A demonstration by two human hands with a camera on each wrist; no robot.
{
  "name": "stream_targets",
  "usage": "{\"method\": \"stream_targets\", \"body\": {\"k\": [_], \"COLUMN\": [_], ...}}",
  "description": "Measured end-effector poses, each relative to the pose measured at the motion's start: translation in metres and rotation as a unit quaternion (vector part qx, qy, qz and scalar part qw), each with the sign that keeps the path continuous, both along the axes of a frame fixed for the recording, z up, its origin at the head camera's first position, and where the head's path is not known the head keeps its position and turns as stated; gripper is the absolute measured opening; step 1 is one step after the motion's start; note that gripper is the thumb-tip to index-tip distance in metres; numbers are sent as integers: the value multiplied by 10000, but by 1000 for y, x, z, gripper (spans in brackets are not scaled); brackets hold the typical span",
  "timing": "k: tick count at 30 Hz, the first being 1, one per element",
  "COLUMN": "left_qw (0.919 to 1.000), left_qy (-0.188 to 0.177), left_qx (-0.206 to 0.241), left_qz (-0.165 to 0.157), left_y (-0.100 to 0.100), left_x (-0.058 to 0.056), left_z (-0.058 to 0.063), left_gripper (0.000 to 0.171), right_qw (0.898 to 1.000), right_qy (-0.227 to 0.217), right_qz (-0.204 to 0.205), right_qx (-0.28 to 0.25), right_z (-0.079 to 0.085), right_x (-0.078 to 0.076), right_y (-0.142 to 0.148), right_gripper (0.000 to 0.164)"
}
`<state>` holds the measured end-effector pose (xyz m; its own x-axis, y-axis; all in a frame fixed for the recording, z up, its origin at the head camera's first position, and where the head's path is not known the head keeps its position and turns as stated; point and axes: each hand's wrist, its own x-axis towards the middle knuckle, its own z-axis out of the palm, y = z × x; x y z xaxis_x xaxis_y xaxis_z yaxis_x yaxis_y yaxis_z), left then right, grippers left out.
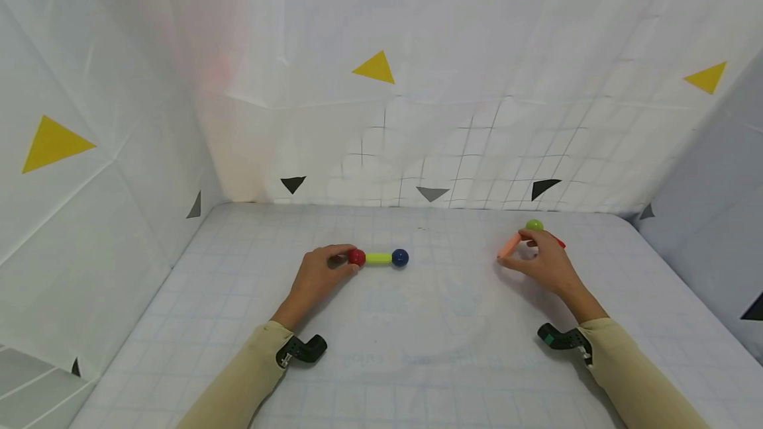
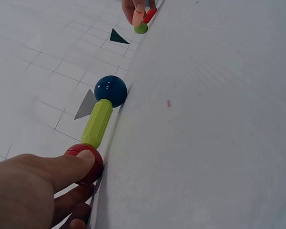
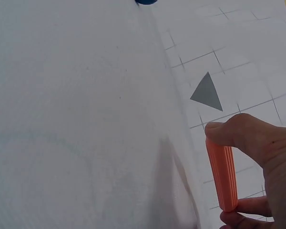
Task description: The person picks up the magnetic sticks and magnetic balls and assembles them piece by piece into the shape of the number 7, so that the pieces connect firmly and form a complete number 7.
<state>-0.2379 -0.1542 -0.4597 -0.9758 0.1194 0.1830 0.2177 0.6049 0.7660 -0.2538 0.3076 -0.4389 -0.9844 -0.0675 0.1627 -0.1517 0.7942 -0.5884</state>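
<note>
My left hand [image 1: 317,277] pinches a red ball [image 1: 357,257] between thumb and fingers on the white tabletop. A ribbed yellow-green rod [image 1: 378,258] joins that ball to a dark blue ball [image 1: 400,257], making a straight bar that points right. Over to the right, my right hand [image 1: 550,267] holds a ribbed orange rod [image 1: 510,245] by its two ends, thumb on one and fingers on the other, as the right wrist view also shows. Just beyond those fingers lie a green ball [image 1: 534,224] and a red rod [image 1: 559,241], partly hidden by the hand.
White sheeting with a faint grid covers the table [image 1: 417,323]. A back wall [image 1: 477,51] and side walls of the same sheeting stand around it, marked with yellow, black and grey triangles. A dark wrist mount [image 1: 304,349] sits at each sleeve.
</note>
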Motion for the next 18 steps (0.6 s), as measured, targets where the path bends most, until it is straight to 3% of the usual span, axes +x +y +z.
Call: {"method": "stream_targets", "body": {"k": [18], "left_qw": [10000], "left_qy": [46], "left_qx": [53], "left_qz": [-29], "left_y": [0], "left_x": [1], "left_z": [0], "left_gripper": [38], "right_qw": [9999], "right_qy": [-74], "right_qz": [31], "right_qx": [-111], "right_z": [7], "right_x": [3], "right_y": [-9], "right_gripper": [94]}}
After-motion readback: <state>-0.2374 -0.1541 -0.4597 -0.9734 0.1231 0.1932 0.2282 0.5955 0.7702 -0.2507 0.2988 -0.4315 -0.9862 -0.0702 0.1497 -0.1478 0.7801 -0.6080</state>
